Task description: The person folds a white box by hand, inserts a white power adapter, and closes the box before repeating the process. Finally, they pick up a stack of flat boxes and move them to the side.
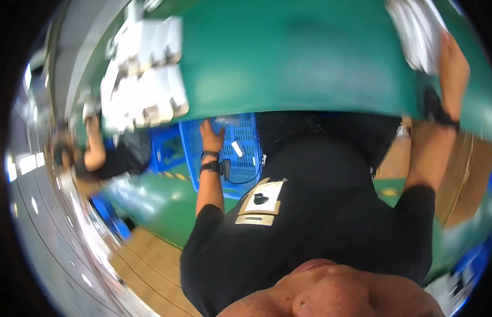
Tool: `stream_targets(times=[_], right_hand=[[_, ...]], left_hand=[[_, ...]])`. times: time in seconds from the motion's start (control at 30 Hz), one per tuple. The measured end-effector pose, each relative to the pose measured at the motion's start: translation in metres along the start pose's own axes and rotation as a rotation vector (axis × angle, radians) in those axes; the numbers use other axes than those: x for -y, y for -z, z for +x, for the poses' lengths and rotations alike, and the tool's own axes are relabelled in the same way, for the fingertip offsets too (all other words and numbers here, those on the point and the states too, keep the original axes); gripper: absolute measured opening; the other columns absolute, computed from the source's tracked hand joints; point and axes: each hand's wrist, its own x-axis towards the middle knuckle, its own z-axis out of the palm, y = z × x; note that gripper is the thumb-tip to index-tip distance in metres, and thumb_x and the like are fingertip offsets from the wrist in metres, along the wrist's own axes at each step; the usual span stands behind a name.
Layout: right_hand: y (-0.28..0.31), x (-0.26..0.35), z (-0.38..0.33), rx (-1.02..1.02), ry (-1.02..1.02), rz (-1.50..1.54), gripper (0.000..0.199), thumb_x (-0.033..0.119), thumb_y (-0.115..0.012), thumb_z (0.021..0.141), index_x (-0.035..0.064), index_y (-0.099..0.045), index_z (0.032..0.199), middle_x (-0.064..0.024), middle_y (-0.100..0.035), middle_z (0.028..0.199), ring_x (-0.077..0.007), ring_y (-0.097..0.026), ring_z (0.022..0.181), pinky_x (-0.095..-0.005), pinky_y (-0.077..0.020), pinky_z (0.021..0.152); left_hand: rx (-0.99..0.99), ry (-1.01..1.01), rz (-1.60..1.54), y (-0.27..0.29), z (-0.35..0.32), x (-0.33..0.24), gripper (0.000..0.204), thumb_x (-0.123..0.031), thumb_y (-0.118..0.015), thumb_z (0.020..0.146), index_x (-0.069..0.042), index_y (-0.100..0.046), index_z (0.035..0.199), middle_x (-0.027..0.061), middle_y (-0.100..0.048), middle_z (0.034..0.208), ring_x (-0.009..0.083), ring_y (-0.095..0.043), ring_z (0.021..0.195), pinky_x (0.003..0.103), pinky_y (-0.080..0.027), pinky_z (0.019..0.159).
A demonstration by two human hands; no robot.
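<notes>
My left hand (212, 138) is over a blue plastic basket (191, 158) below the table's near edge. Its fingers and thumb are apart, with nothing seen gripped. A small clear or whitish piece (228, 120) lies by its fingertips, and a white slip (237, 149) is in the basket. At the far right of the green table, my right hand (454, 66) is closed against the right side of a stack of thin white pieces (415, 34). Blur hides its fingertips and the exact kind of the pieces. Both wrists wear black straps; a black cable hangs by the left one.
Rows of white pieces (143, 79) lie on the left of the green table (309, 58). Beyond them, a co-worker (92, 153) reaches toward the table. Cardboard boxes (462, 179) stand by my right arm. Another blue crate (166, 150) is beside the basket.
</notes>
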Motion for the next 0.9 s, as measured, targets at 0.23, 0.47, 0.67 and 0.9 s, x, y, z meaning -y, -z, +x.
stream_targets(times=[0.23, 0.47, 0.67, 0.9], right_hand=[[0.029, -0.011, -0.027, -0.397, 0.287, -0.283, 0.035, 0.036, -0.050, 0.101, 0.0107, -0.072, 0.110, -0.0119, -0.073, 0.100, -0.0313, -0.070, 0.088, -0.0355, -0.0552, 0.074], [0.048, 0.211, -0.130, -0.352, 0.525, 0.264, 0.032, 0.023, -0.052, 0.103, -0.0014, -0.068, 0.115, -0.0145, -0.072, 0.106, -0.0268, -0.071, 0.093, -0.0357, -0.0549, 0.081], [0.012, 0.228, -0.178, -0.032, 0.759, 0.411, 0.031, 0.017, -0.048, 0.104, -0.0056, -0.063, 0.119, -0.0176, -0.068, 0.115, -0.0266, -0.067, 0.097, -0.0349, -0.0517, 0.085], [-0.007, 0.199, -0.188, 0.267, 0.473, 0.409, 0.032, 0.017, -0.048, 0.104, -0.0058, -0.059, 0.124, -0.0145, -0.068, 0.102, -0.0241, -0.065, 0.089, -0.0340, -0.0510, 0.083]], left_hand=[[0.595, -0.293, -0.379, 0.110, -0.055, -0.142, 0.031, -0.025, -0.064, 0.092, -0.005, -0.064, 0.116, 0.0163, -0.068, 0.108, 0.0339, -0.064, 0.103, 0.041, -0.051, 0.090], [-0.037, -0.505, -1.349, 0.136, -0.027, -0.273, 0.088, -0.032, -0.080, 0.082, -0.004, -0.032, 0.150, 0.0172, -0.045, 0.144, 0.0299, -0.047, 0.131, 0.040, -0.041, 0.108], [-0.003, -0.633, -1.632, 0.111, 0.048, -0.322, 0.120, -0.041, -0.085, 0.074, -0.004, -0.005, 0.155, 0.0245, -0.031, 0.152, 0.0359, -0.038, 0.138, 0.044, -0.032, 0.115], [0.316, -0.649, -1.503, 0.068, 0.069, -0.314, 0.102, -0.049, -0.075, 0.082, -0.007, -0.016, 0.155, 0.0209, -0.039, 0.147, 0.0321, -0.046, 0.130, 0.043, -0.040, 0.108]])
